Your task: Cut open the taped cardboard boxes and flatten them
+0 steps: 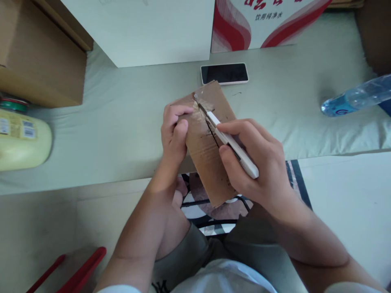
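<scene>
Brown cardboard piece (207, 167) is sitting tilted at the centre, its upper part over the cloth-covered bench (122, 122), its lower end overhanging the front edge above the lap. At far left, a yellow plastic jar (24, 142) is resting well apart, leaving sideways room for the left hand (174, 130), which is gripping the cardboard's left edge between thumb and curled fingers. Beyond the top corner, a smartphone (224, 73) is lying close, narrowing the room there. The box cutter (241, 156) is pointing up and left, its blade reaching the taped end near the left fingers; I cannot tell how deep it is biting. The right hand (259, 158) is holding its handle snugly. The step seems to be slitting tape; the next stroke would be calling for fingers clear of the blade. Farther right, a water bottle (351, 97) is lying well apart
</scene>
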`<control>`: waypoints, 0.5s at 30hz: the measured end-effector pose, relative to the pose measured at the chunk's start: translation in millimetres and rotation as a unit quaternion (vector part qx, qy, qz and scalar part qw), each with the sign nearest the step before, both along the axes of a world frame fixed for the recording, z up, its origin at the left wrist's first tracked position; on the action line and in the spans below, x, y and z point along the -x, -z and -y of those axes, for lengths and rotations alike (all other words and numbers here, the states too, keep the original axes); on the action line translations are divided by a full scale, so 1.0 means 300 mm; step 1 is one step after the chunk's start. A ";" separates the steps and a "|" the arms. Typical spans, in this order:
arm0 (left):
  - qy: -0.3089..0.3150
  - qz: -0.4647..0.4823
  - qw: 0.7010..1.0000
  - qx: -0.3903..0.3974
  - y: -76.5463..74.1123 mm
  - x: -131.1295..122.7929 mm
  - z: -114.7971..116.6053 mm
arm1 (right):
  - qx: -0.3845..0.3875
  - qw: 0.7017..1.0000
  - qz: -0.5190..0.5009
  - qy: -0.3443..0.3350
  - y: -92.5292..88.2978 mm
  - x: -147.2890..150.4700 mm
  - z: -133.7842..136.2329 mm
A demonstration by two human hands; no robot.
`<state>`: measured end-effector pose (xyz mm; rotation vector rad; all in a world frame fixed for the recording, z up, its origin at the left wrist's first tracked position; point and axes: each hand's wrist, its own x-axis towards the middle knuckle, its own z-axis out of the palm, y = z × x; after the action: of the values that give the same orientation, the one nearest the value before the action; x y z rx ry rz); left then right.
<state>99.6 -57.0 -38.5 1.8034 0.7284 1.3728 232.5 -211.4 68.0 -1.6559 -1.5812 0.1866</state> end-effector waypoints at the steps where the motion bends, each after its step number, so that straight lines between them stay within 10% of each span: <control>1: 0.003 0.003 1.000 0.001 -0.003 0.000 0.002 | 0.000 1.000 -0.004 -0.001 -0.002 -0.001 0.000; 15: 0.003 0.026 1.000 0.013 -0.015 -0.005 0.016 | 0.013 1.000 -0.025 -0.001 -0.014 0.000 0.012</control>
<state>101.3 -61.7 -34.0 1.7431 0.7089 1.3942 232.5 -215.0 72.2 -1.6579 -1.5498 0.2488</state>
